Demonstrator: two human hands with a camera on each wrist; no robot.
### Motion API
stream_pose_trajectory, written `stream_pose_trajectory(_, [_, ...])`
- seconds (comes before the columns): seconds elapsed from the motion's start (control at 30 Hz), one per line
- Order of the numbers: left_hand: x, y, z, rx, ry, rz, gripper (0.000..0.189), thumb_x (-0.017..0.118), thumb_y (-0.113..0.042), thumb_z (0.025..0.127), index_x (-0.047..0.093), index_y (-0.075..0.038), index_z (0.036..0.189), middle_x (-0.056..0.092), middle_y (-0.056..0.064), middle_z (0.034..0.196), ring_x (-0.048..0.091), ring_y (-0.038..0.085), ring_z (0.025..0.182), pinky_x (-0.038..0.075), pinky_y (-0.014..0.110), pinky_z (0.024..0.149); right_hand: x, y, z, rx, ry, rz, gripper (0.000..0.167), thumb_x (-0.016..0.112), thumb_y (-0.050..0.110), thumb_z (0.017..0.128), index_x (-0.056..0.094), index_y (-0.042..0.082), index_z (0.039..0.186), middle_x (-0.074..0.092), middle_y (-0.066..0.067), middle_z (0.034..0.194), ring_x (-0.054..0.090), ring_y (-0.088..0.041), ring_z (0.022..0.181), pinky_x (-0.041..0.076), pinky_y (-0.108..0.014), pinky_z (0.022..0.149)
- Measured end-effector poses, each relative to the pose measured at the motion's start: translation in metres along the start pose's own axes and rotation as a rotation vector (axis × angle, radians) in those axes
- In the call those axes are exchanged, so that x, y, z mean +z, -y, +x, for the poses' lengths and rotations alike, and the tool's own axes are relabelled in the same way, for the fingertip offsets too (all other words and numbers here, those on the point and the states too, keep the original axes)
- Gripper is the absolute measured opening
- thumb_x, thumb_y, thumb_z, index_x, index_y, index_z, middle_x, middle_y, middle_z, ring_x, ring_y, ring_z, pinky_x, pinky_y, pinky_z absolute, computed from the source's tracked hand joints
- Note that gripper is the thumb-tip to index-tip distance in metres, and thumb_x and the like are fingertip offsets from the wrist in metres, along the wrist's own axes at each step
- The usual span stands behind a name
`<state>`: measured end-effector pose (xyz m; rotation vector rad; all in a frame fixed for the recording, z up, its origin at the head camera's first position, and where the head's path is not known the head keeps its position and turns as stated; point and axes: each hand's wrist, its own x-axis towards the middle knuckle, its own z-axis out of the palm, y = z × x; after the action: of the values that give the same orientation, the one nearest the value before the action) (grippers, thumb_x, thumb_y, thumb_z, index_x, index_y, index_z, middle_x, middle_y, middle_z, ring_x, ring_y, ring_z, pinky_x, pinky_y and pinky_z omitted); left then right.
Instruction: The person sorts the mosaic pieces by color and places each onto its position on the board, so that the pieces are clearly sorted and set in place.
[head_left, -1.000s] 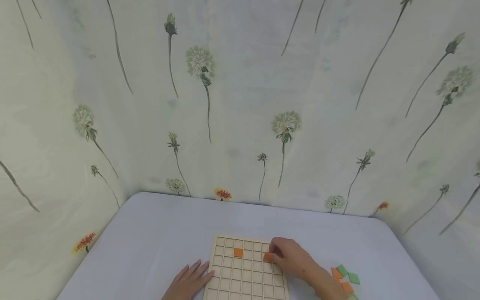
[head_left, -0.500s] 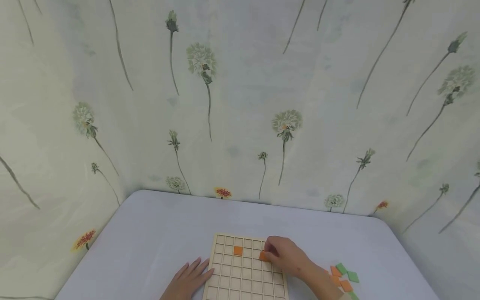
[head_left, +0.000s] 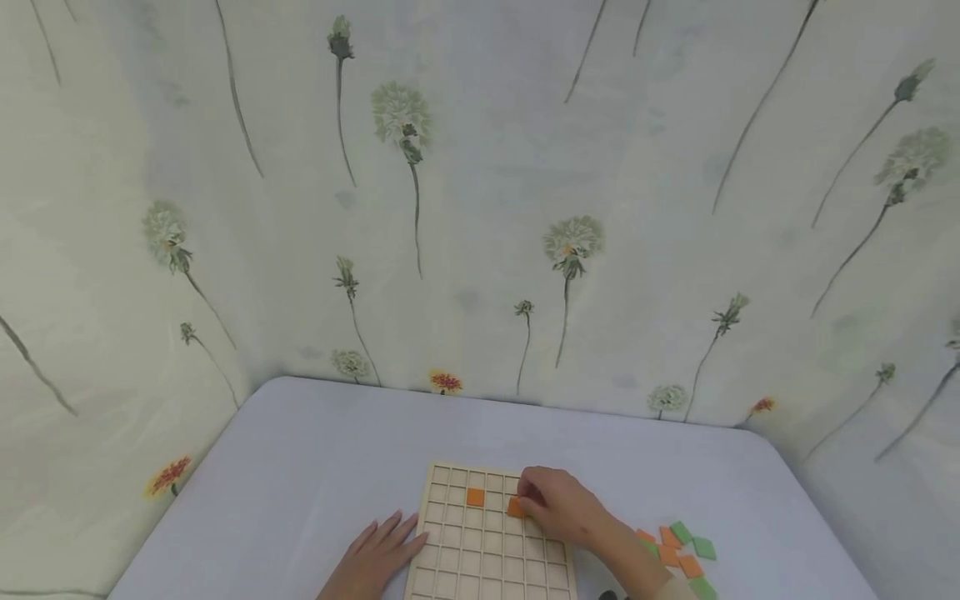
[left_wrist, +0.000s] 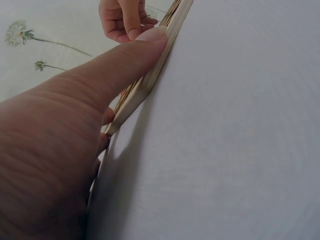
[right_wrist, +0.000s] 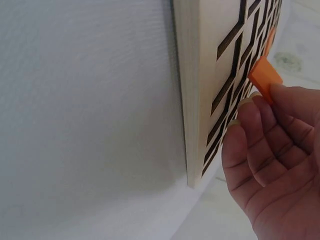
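Tile (head_left: 515,507), orange, square: pinched by right hand (head_left: 561,505), over the far, right-hand part of gridded wooden board (head_left: 472,562). Left hand (head_left: 377,557): fingers spread, thumb on the board's edge. Handling: best levelled, squared to the grid before release, board held steady.

Grid board (head_left: 471,540) of smooth, matt, bare-looking wood; orange tile (right_wrist: 263,75) on its far right, smooth and matt; tabletop (head_left: 300,467) matt, faintly textured; far backdrop (head_left: 480,167) softly creased, cloth-like.
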<state>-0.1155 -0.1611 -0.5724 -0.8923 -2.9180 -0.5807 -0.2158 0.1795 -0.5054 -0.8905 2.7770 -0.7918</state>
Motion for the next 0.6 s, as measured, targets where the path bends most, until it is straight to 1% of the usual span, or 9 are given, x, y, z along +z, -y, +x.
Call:
stream_pose_trajectory(0.17, [-0.003,-0.002,0.0,-0.015,0.012,-0.054,0.101,0.062,-0.083,0.082,0.052,-0.012,0.154,0.045,0.012,0.162,0.039,0.035,0.149,0.035,0.06,0.117,0.003,0.005,0.007,0.02,-0.003,-0.007,0.009,0.07,0.019,0.102,0.065,0.02,0.094,0.059,0.014,0.083,0.055,-0.003,0.075,0.051,-0.027,0.065])
stream_pose_trajectory(0.23, [-0.003,-0.002,0.0,-0.019,0.018,-0.06,0.101,0.062,-0.082,0.083,0.052,-0.012,0.154,0.045,0.012,0.162,0.039,0.036,0.149,0.035,0.061,0.117,0.005,0.007,0.009,0.033,-0.004,-0.001,0.009,0.069,0.019,0.102,0.065,0.02,0.094,0.06,0.014,0.083,0.055,-0.003,0.075,0.051,-0.027,0.065])
stream_pose_trajectory(0.37, [-0.001,-0.002,0.0,-0.02,0.033,-0.045,0.099,0.062,-0.081,0.084,0.052,-0.011,0.154,0.046,0.013,0.161,0.04,0.036,0.149,0.036,0.06,0.117,0.008,0.01,0.012,0.053,-0.007,-0.004,0.008,0.069,0.018,0.102,0.065,0.02,0.095,0.06,0.014,0.084,0.055,-0.003,0.075,0.051,-0.026,0.065])
stream_pose_trajectory(0.6, [0.0,-0.001,-0.001,0.003,0.0,-0.007,0.099,0.059,-0.083,0.084,0.054,-0.012,0.153,0.048,0.012,0.16,0.042,0.035,0.147,0.038,0.058,0.115,0.01,0.013,0.015,0.064,-0.031,-0.01,0.007,0.07,0.016,0.102,0.066,0.019,0.096,0.06,0.013,0.085,0.055,-0.003,0.074,0.051,-0.026,0.064])
